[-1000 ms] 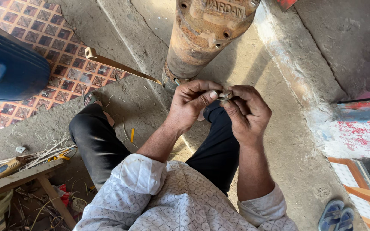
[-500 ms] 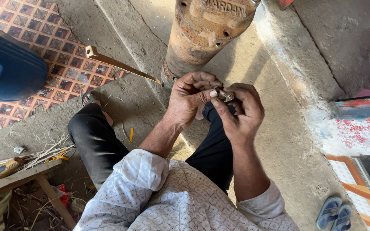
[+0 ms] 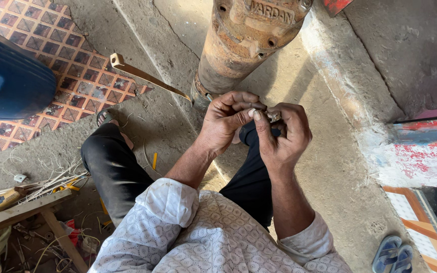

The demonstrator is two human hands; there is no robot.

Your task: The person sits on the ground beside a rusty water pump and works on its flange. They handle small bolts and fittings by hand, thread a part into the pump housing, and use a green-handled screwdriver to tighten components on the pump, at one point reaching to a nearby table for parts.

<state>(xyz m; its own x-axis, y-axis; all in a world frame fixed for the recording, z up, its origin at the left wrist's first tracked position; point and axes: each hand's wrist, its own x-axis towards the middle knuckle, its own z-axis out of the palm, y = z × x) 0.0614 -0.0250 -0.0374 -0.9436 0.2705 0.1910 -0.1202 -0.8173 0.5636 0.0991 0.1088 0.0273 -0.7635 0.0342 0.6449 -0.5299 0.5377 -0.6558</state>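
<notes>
Fingers: both hands pinch one tiny metal piece [image 3: 274, 117] between them, fingertips pressed tight on it.
Left hand: left hand [image 3: 226, 121] curls in from the left side, thumb tip touching the piece.
Right hand: right hand [image 3: 285, 135] comes in from the right, and its fingers [image 3: 261, 132] wrap more of the piece, so this hand is nearer to it.
Where the piece is: right between the two hands, above the dark trouser knee [image 3: 251, 172], just below the big rusty pipe [image 3: 244, 45].
Which way it lies: too small and too hidden to tell its long side.
Around: a thin brass rod [image 3: 145, 77] lies on the ground to the left, touching the pipe's foot; blue sandals [image 3: 393, 254] sit well apart at the bottom right.
</notes>
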